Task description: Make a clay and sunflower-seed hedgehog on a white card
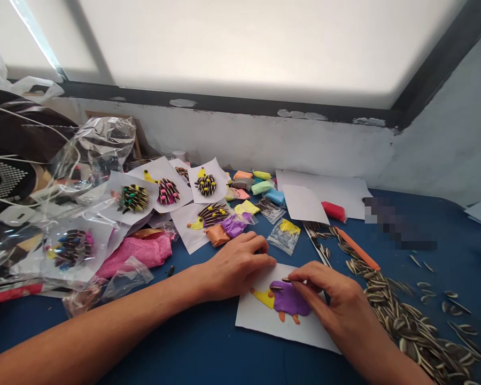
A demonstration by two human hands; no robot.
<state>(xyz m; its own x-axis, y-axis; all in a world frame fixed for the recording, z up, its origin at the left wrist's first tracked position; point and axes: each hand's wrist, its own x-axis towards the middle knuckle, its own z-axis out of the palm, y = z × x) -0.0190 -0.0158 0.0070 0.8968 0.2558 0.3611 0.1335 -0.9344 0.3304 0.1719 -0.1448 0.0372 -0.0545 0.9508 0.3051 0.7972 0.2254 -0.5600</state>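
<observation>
A sheet of white paper (264, 324) lies on the blue table, bearing a flat clay hedgehog. Its body is purple clay (292, 300), its head yellow clay (264, 297), with small orange feet (288, 317). One dark seed (277, 289) is stuck in the purple body near the head. Between thumb and forefinger, my right hand (336, 299) pinches a sunflower seed (287, 279) over the body's top edge. My left hand (236, 262) rests at the paper's upper left edge with fingers bent, forefinger extended onto it; its thumb is mostly hidden.
Loose sunflower seeds (412, 326) spread at the right, beside an orange clay stick (356, 247). Seed-covered hedgehogs on paper (168, 191), a pink cloth (140, 251) and plastic wrapping (100, 144) fill the left. Clay packets (262, 186) and white sheets (324, 187) lie by the wall.
</observation>
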